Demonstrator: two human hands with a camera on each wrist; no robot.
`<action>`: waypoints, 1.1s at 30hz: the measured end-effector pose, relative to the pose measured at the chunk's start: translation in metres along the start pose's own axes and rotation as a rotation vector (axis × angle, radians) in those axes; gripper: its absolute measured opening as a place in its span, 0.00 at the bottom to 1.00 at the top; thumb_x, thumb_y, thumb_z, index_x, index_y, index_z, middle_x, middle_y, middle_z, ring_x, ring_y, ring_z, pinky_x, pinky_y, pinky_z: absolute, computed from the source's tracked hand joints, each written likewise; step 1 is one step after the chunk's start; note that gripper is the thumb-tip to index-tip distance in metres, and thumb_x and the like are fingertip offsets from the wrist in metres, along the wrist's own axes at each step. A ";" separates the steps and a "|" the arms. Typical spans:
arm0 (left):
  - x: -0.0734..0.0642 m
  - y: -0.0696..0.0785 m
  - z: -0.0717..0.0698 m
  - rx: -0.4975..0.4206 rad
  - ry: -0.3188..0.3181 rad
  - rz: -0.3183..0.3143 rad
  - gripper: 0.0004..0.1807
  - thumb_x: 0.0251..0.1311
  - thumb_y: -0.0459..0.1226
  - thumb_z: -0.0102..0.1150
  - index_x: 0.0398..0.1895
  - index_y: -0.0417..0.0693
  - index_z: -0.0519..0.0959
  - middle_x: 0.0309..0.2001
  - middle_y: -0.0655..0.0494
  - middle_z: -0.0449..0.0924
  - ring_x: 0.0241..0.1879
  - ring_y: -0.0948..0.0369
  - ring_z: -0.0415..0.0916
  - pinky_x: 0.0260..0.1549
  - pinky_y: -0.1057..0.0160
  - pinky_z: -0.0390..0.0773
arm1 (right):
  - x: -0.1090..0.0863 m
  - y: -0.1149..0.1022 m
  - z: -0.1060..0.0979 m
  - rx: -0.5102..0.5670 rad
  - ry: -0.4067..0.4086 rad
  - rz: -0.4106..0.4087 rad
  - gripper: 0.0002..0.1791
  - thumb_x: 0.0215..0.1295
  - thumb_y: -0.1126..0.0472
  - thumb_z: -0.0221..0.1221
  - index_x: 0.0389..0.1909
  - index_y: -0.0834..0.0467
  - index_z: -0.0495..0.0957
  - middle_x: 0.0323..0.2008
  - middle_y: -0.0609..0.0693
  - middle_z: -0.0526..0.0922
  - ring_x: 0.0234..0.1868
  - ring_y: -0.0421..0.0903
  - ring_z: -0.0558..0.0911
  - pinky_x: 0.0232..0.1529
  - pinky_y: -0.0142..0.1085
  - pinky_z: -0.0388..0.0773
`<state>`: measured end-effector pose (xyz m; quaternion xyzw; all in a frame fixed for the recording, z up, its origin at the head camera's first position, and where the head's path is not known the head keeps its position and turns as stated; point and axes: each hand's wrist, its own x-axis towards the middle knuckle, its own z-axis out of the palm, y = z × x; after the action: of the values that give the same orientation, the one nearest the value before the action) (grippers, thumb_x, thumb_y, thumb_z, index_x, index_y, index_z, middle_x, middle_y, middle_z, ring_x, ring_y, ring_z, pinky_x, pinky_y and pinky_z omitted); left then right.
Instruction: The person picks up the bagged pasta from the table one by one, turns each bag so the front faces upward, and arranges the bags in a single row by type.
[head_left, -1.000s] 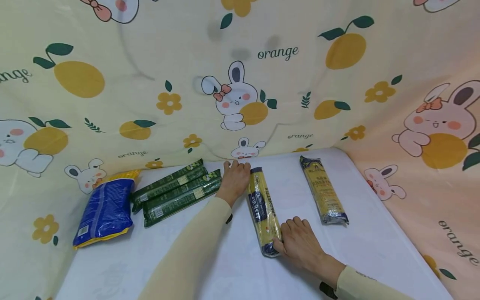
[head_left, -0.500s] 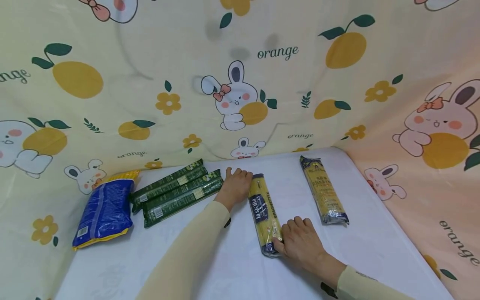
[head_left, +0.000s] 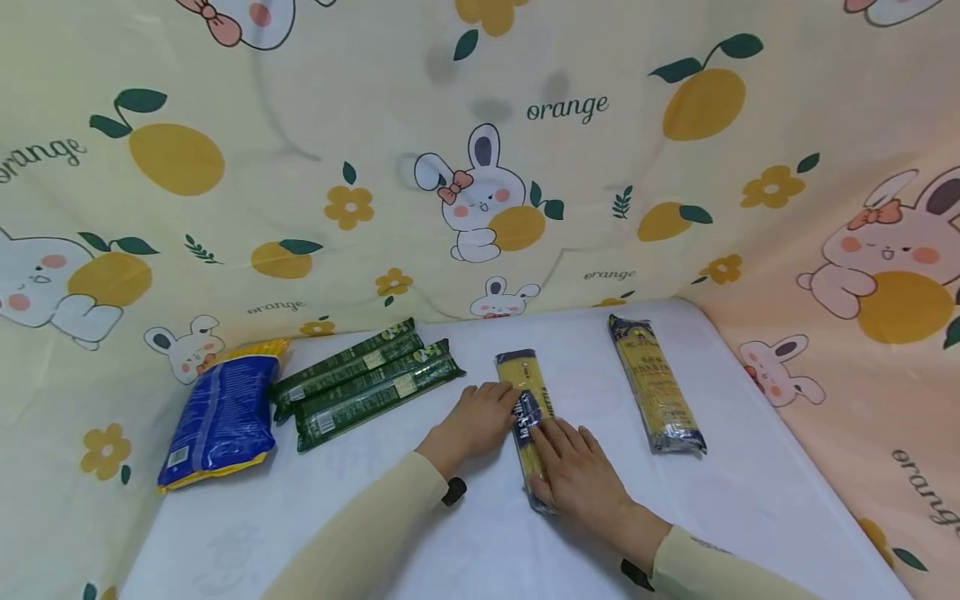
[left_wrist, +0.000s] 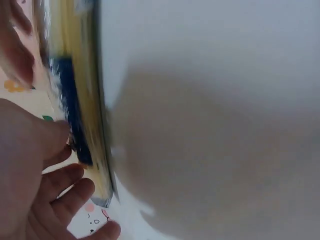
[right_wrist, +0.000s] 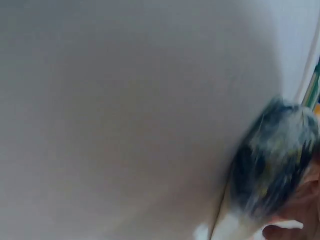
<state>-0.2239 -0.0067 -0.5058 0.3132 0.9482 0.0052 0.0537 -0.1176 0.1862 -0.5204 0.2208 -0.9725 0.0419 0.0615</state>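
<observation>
A clear pack of spaghetti (head_left: 528, 372) with a dark blue label lies lengthwise on the white table. Fingers of my left hand (head_left: 480, 422) touch its left side near the label; the left wrist view shows the thumb against the label and the other fingers loosely spread beside the pack. My right hand (head_left: 583, 479) rests over the near half with fairly straight fingers, covering part of the label. In the right wrist view the pack's crinkled dark end (right_wrist: 272, 160) is blurred, and most of that hand is out of frame.
Another yellow spaghetti pack (head_left: 656, 387) lies to the right. Several long green packets (head_left: 378, 383) lie at the back left, beside a plump blue and yellow bag (head_left: 222, 417). A patterned cloth (head_left: 360, 133) hangs behind the table.
My left hand has come down from the pack's far end to its middle. My right hand has shifted up from the near corner, fingers now laid over the pack. The view has shifted slightly.
</observation>
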 end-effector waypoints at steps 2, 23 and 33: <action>-0.009 0.004 0.003 -0.011 -0.021 0.036 0.29 0.82 0.43 0.47 0.81 0.49 0.64 0.80 0.51 0.63 0.79 0.53 0.62 0.74 0.45 0.68 | 0.002 -0.004 0.001 0.023 -0.069 -0.006 0.39 0.78 0.39 0.54 0.78 0.62 0.67 0.79 0.61 0.66 0.80 0.61 0.65 0.75 0.63 0.62; -0.007 0.008 0.008 -0.006 -0.063 0.020 0.31 0.81 0.40 0.46 0.84 0.52 0.58 0.84 0.54 0.55 0.83 0.56 0.53 0.78 0.44 0.60 | 0.013 0.010 0.006 -0.025 -0.063 0.065 0.36 0.78 0.45 0.54 0.77 0.63 0.67 0.79 0.59 0.66 0.81 0.60 0.63 0.76 0.66 0.59; -0.055 -0.080 -0.006 -0.067 0.059 -0.134 0.30 0.82 0.41 0.49 0.82 0.45 0.62 0.82 0.45 0.60 0.82 0.48 0.55 0.76 0.34 0.58 | 0.016 0.045 0.008 -0.022 -0.040 0.091 0.35 0.78 0.46 0.53 0.78 0.63 0.67 0.79 0.60 0.65 0.81 0.61 0.62 0.76 0.69 0.54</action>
<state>-0.2283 -0.1039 -0.4975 0.2470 0.9674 0.0424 0.0364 -0.1521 0.2190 -0.5289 0.1764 -0.9829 0.0297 0.0424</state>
